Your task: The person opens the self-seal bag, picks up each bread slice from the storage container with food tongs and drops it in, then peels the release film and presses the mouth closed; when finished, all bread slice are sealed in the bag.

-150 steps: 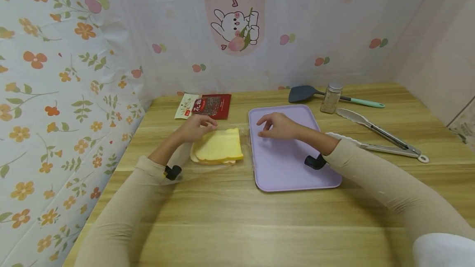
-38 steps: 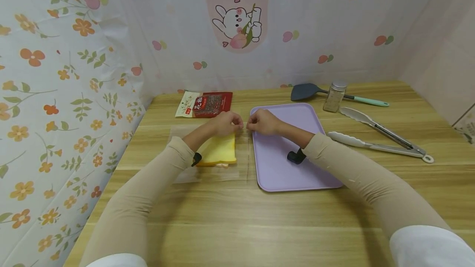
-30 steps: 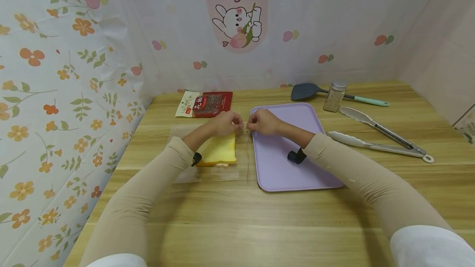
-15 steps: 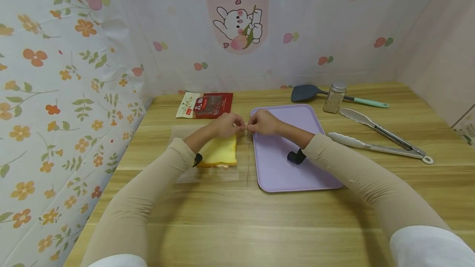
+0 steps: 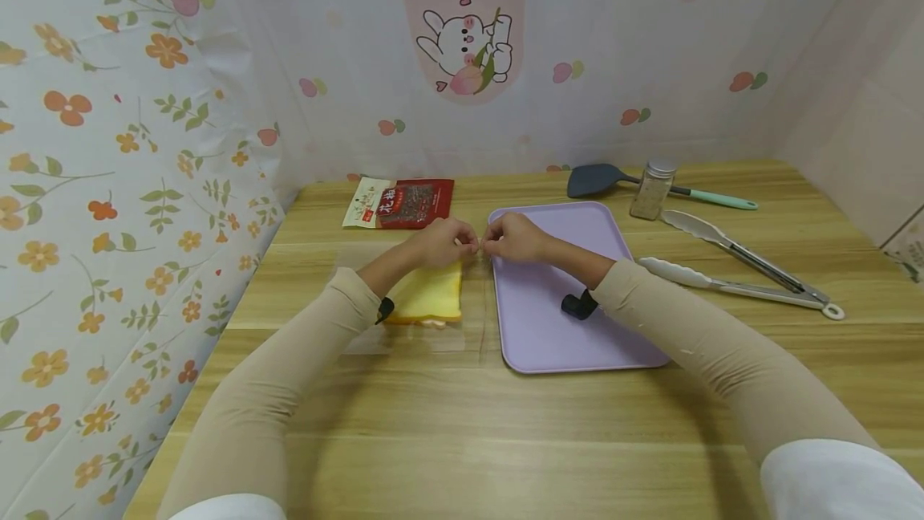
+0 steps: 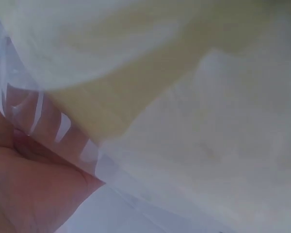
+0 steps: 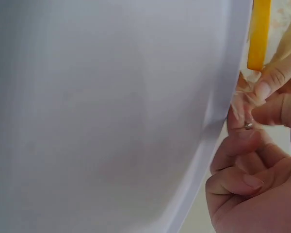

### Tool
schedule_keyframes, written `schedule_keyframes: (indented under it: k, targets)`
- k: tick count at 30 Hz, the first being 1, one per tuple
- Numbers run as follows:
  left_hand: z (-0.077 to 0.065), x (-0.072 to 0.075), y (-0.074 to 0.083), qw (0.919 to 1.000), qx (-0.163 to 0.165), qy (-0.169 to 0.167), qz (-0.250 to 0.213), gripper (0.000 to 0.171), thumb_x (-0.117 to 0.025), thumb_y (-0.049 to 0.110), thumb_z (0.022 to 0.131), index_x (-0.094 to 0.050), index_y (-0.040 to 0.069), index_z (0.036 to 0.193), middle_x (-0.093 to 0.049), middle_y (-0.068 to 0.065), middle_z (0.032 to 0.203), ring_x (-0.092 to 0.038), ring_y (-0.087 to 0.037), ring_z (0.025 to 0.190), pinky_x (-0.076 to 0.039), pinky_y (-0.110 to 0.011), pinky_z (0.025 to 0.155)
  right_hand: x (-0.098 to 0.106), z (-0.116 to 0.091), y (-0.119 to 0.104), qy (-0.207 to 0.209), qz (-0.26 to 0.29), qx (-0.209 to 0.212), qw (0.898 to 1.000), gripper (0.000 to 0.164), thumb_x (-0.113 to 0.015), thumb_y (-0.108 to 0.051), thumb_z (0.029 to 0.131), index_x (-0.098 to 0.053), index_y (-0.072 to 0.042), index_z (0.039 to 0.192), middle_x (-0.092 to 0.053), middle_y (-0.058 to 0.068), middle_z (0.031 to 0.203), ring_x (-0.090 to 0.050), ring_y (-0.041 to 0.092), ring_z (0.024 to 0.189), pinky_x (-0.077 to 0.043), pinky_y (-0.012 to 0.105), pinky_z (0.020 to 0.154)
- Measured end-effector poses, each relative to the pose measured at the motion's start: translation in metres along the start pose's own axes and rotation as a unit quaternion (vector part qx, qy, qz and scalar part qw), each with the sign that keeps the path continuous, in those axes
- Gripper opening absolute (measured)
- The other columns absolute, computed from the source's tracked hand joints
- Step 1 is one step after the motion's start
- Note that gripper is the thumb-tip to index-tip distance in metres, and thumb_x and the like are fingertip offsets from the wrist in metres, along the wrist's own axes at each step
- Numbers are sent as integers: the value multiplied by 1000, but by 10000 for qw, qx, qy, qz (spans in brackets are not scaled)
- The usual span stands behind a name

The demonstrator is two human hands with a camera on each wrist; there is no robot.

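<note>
A clear plastic bag (image 5: 472, 335) lies flat on the table with yellow-topped bread slices (image 5: 429, 295) in it. At the bag's far right corner, my left hand (image 5: 439, 242) pinches its edge, the forearm crossing over the bread. Fingertip to fingertip with it, my right hand (image 5: 516, 237) pinches the same edge from above the purple tray (image 5: 577, 343). The right wrist view shows crumpled clear film (image 7: 245, 97) between the thumbs and fingers of both hands. Film also spreads past my left palm (image 6: 39, 194) in the left wrist view, and pale bread blurs behind it.
Behind the bag lies a red and cream spice packet (image 5: 407, 204). Beyond the tray are a grey spatula (image 5: 595, 180) with a mint handle, a glass spice jar (image 5: 653, 191) and open metal tongs (image 5: 765, 287). Patterned curtains (image 5: 346, 46) border the table.
Five seconds ago the hands were apart, left over the bread and right over the tray. They have come together at the bag's edge. Over the last second the fingertips have drawn slightly closer.
</note>
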State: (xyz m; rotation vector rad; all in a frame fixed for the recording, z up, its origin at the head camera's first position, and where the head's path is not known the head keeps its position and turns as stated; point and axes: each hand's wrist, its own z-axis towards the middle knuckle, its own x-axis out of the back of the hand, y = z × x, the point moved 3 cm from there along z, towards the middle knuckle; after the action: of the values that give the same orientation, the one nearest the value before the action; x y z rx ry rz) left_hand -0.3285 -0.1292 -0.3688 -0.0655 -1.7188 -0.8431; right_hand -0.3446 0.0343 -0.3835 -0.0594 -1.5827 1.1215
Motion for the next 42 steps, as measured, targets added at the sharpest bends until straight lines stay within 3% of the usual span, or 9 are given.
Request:
schedule_keyframes:
  k: [5,13,22,26,30,42]
  targets:
    - [1,0,0,10000,-34,19,-21,13,-61,13,98,-73,7,99,-73,-5,102,-65,-20,96,-51,-35,84,1,0,0,-107,97,-238,9996,19,-61,-10,90,-77,-1,86,-67,0,74,-48,12,64,-38,25,60]
    - [0,-1,-1,10000,-44,11,-58,13,-61,13,99,-73,8,98,-73,-5,103,-66,-21,98,-51,-36,85,0,2,1,-134,8,-37,9999,14,-65,-4,89,-76,1,84,-69,3,73,-51,11,66,-40,24,62]
    - [1,0,-1,10000,-15,1,-96,13,-60,14,99,-72,9,100,-73,-4,102,-65,-20,101,-50,-37,87,3,0,2,128,25,-108,9999,8,-66,-5,87,-72,0,90,-70,6,85,-61,19,84,-48,30,75]
    - [2,1,-1,9999,-13,-21,-153,14,-59,15,99,-72,9,100,-73,-3,101,-64,-20,101,-50,-37,88,4,-1,3,369,-37,-215,9991,5,-68,-8,83,-65,-5,81,-62,3,75,-55,17,71,-44,28,66]
    - [1,1,-1,9997,-68,36,-213,13,-60,15,98,-72,9,98,-73,-3,101,-65,-19,100,-50,-36,87,4,-2,1,340,-170,-310,9988,8,-69,-9,80,-66,-8,72,-59,-1,65,-49,11,60,-40,25,57]
    - [2,0,-3,9983,-22,-26,-581,11,-64,14,96,-73,7,98,-73,-4,99,-65,-20,99,-51,-34,85,2,-7,-2,320,-358,-504,9976,9,-73,-13,83,-77,-7,78,-68,-3,66,-52,9,59,-40,22,55]
